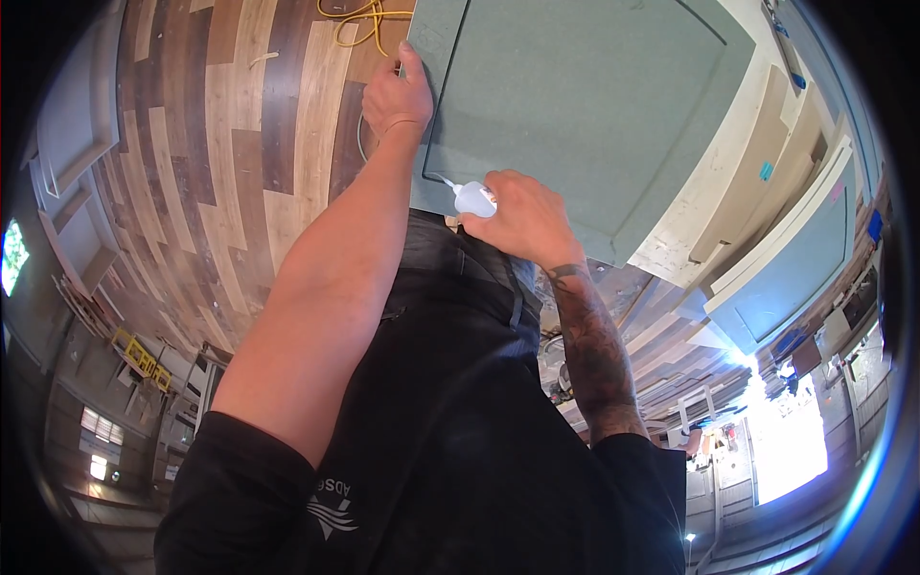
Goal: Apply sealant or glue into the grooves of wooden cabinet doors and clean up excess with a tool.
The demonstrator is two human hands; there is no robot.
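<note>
A grey-green door-like panel (575,105) with dark grooves along its edges lies flat in front of me. My right hand (527,216) is closed around a small white squeeze bottle (474,199) with a narrow nozzle. The bottle is tilted, and its nozzle points left to the near-left corner of the groove. Whether the tip touches the panel, I cannot tell. At the panel's left edge, my left hand (395,101) grips the side, thumb stretched forward along the edge. Its other fingers are partly hidden.
Wood-plank flooring (240,125) spreads to the left, with a yellow cord (369,19) near the panel's far-left corner. On the right stand pale boards (747,172) and another framed green panel (795,278). Bright light comes through an opening (786,441) at lower right, near another person's arm (692,441).
</note>
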